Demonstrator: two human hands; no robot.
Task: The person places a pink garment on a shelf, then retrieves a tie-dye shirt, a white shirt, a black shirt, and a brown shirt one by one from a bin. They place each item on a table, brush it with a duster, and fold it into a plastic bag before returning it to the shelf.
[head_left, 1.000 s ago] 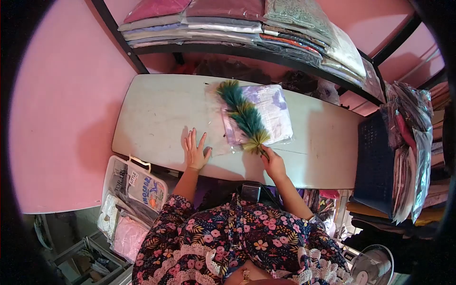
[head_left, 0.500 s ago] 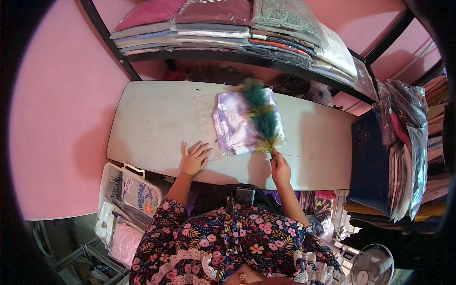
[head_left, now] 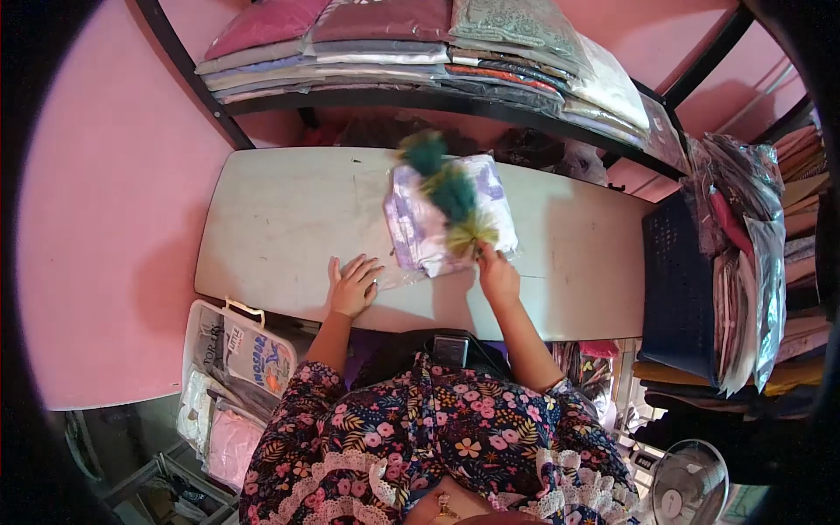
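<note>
My right hand [head_left: 499, 276] is closed round the handle of a green and yellow feather duster [head_left: 451, 194]. The duster slants up and to the left across a folded purple and white garment [head_left: 415, 238] in clear plastic, and its far end is blurred. Part of the garment is hidden under the feathers. My left hand [head_left: 353, 286] lies flat on the white table [head_left: 280, 219], fingers spread, close to the loose lower left edge of the plastic.
Stacks of bagged, folded clothes [head_left: 376, 66] fill the black-framed shelf behind the table. At the right end stands a dark blue basket [head_left: 678, 289] with bagged garments. A white bin [head_left: 203, 350] is at lower left, a small fan [head_left: 689, 490] at lower right.
The feather duster has swung to the left over the garment, and my right hand has moved left and slightly up with it. My left hand stays flat on the table.
</note>
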